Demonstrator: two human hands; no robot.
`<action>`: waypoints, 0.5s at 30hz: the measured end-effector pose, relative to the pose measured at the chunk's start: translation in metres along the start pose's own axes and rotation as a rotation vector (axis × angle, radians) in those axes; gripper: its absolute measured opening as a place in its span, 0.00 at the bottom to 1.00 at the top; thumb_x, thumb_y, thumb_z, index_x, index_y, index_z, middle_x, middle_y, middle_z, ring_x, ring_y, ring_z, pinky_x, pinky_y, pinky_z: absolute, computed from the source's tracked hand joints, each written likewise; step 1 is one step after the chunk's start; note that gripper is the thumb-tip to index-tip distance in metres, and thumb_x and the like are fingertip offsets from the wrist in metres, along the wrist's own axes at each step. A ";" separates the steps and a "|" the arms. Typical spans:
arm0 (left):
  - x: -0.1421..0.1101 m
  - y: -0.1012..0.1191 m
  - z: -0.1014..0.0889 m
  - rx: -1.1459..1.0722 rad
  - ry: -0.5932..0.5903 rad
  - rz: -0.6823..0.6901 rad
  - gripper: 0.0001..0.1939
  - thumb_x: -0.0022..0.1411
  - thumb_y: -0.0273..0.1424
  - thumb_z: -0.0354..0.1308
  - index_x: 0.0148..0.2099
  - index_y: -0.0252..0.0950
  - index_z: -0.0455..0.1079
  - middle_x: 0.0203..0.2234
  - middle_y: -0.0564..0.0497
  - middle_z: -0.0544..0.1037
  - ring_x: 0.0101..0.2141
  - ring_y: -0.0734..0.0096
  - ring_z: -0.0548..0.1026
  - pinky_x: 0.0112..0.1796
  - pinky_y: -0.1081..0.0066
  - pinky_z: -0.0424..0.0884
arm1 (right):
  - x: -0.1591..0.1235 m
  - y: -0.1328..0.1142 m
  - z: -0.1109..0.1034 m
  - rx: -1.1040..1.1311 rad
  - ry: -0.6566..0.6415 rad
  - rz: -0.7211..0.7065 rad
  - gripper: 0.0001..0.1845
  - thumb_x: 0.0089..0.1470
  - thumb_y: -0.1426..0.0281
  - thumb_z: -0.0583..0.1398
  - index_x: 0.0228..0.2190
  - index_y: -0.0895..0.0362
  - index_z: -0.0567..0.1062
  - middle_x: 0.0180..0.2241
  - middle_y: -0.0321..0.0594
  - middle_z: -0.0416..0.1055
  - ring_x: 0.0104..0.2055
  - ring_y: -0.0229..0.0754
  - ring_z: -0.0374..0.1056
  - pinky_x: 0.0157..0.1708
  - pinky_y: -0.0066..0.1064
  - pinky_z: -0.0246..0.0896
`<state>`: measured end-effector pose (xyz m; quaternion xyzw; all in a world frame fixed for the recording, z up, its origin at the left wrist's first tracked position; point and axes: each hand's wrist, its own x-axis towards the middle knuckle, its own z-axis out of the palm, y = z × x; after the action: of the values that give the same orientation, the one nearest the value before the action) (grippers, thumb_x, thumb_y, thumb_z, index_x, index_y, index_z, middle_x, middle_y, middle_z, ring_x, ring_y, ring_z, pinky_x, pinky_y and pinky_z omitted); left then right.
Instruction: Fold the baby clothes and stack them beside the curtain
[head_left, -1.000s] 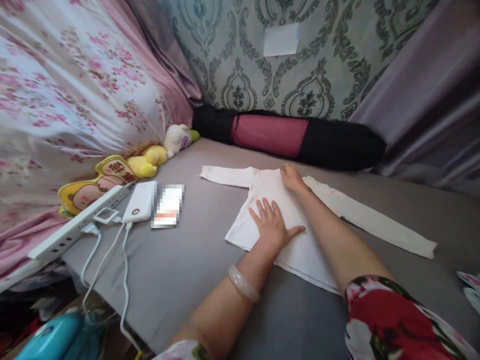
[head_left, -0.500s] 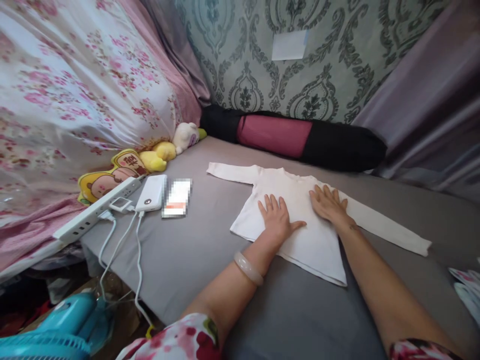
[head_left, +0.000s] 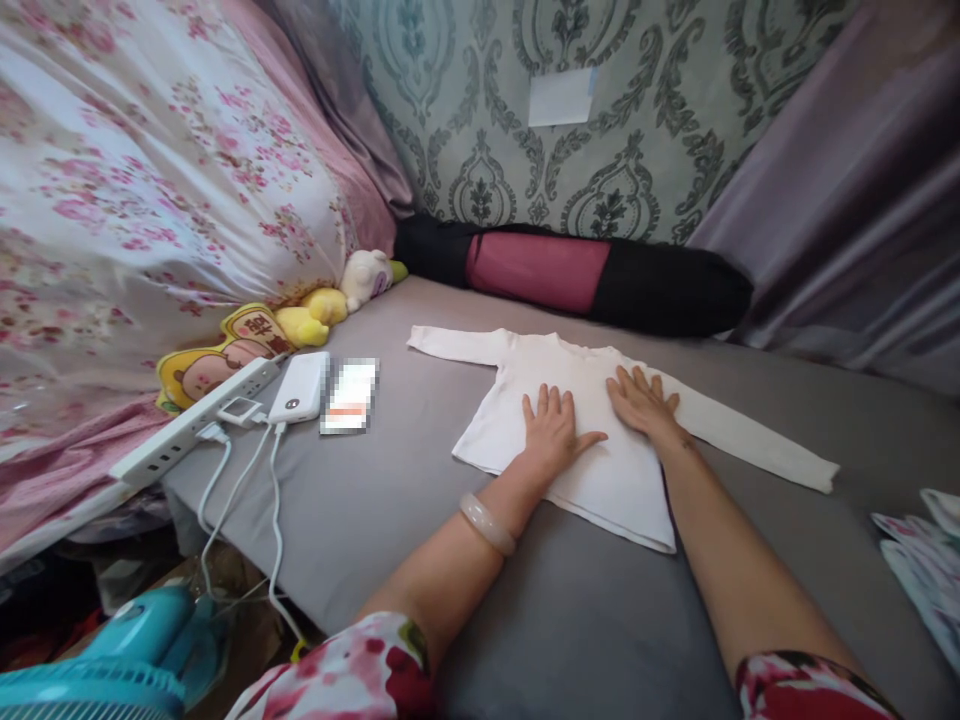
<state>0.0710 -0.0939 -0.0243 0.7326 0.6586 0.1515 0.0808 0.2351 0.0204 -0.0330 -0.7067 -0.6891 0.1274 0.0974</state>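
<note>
A white long-sleeved shirt lies spread flat on a grey sheet, its neckline toward the wall and its sleeves stretched out to both sides. My left hand rests flat on the middle of the shirt, fingers spread and thumb pointing right. On the upper right of the shirt, near where the sleeve joins, my right hand lies palm down with its fingers apart. Neither hand grips any cloth. A pale bangle circles my left wrist.
Left of the shirt are a phone with a blurred screen, a white power bank with cables, and a power strip. Plush toys line the curtain. A black and red bolster lies along the wall. Folded cloth sits at right.
The view has shifted slightly, so the bed and shirt appear a little further left. Both hands stay flat on the shirt, the left one with its fingers slightly closer together.
</note>
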 end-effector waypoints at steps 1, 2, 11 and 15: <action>0.000 0.000 0.001 -0.007 0.003 0.016 0.44 0.63 0.58 0.41 0.67 0.28 0.53 0.65 0.34 0.54 0.66 0.46 0.46 0.62 0.42 0.45 | 0.000 0.003 -0.003 0.055 0.019 -0.010 0.35 0.63 0.51 0.39 0.65 0.52 0.53 0.68 0.43 0.42 0.69 0.54 0.39 0.63 0.55 0.41; -0.001 -0.001 0.002 -0.012 0.001 0.026 0.43 0.63 0.57 0.41 0.67 0.29 0.54 0.65 0.33 0.55 0.66 0.46 0.47 0.62 0.42 0.46 | 0.000 0.007 -0.007 0.116 0.045 -0.025 0.33 0.64 0.53 0.39 0.65 0.53 0.54 0.68 0.43 0.46 0.68 0.52 0.41 0.63 0.51 0.42; -0.002 -0.001 0.003 0.077 -0.101 0.046 0.42 0.64 0.56 0.42 0.67 0.29 0.52 0.66 0.33 0.50 0.66 0.45 0.47 0.61 0.42 0.44 | -0.012 0.072 -0.051 0.279 0.252 0.241 0.26 0.64 0.67 0.44 0.58 0.63 0.65 0.59 0.53 0.63 0.61 0.49 0.59 0.59 0.38 0.52; -0.003 -0.002 0.004 0.095 -0.099 0.053 0.40 0.64 0.56 0.42 0.66 0.31 0.53 0.66 0.34 0.51 0.66 0.46 0.47 0.61 0.42 0.44 | -0.018 0.091 -0.059 0.232 0.246 0.372 0.25 0.63 0.69 0.47 0.58 0.62 0.64 0.56 0.53 0.66 0.59 0.50 0.62 0.57 0.38 0.55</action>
<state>0.0700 -0.0963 -0.0288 0.7595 0.6406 0.0856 0.0743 0.3399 0.0018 -0.0047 -0.8156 -0.5109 0.1345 0.2359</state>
